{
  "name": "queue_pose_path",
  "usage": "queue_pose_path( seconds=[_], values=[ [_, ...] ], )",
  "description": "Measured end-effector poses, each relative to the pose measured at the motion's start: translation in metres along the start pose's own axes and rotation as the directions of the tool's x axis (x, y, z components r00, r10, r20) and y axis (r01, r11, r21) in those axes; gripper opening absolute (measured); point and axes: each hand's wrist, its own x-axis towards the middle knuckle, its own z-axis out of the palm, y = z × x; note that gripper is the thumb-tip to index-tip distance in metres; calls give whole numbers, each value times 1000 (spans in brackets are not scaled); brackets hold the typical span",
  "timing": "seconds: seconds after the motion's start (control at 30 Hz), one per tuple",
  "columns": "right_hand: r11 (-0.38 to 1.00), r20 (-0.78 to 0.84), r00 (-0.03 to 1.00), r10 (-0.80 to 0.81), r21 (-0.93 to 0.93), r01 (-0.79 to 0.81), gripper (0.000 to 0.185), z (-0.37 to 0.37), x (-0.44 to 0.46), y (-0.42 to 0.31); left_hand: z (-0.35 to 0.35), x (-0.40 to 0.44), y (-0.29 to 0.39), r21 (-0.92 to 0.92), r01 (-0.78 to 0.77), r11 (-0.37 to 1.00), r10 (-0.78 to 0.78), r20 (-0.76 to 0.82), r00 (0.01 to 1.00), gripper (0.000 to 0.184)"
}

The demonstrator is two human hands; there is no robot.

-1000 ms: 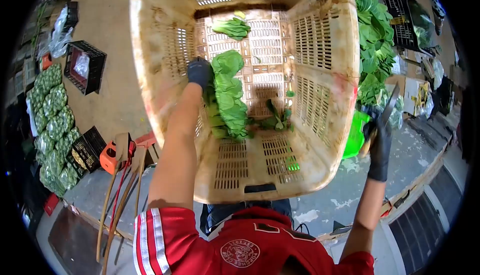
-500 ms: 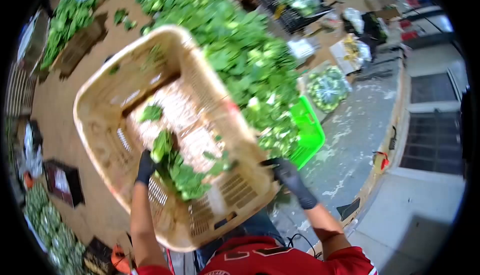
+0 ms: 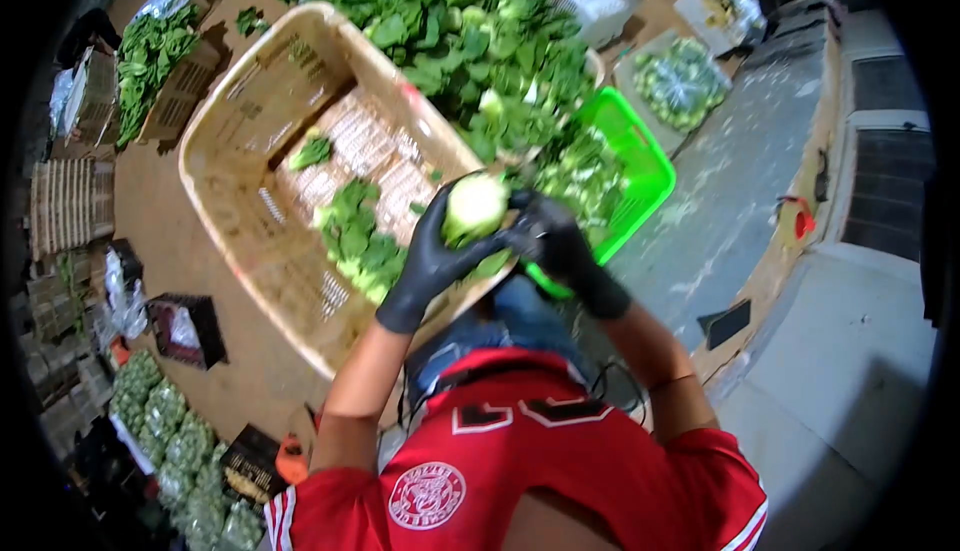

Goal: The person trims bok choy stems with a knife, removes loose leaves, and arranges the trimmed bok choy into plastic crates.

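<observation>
The head of greens is held up over the near right corner of the big crate, its pale, rounded base turned towards the camera. The left hand has its fingers curled round it from the side and below; a smooth, gloved grip on a rounded base could let it roll if the squeeze slackens. The right hand is close against the other side, but blur hides whether its fingers pinch the head or some tool, so I cannot tell; if there is an edge in them, a slip could reach the left fingers. Beneath, the loose greens lie in the crate, and leaves could bruise if the head drops. Beyond the rim, the green basket stands beside the leafy pile, where a fumbled piece could land unnoticed.
</observation>
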Motion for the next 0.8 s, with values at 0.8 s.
queue_pose_path(
  seconds=[0.8],
  values=[
    [805,-325,743,585,126,-579,29,-137,-163,76,133,34,-63,178,349,920,-389,527,756,61]
  ],
)
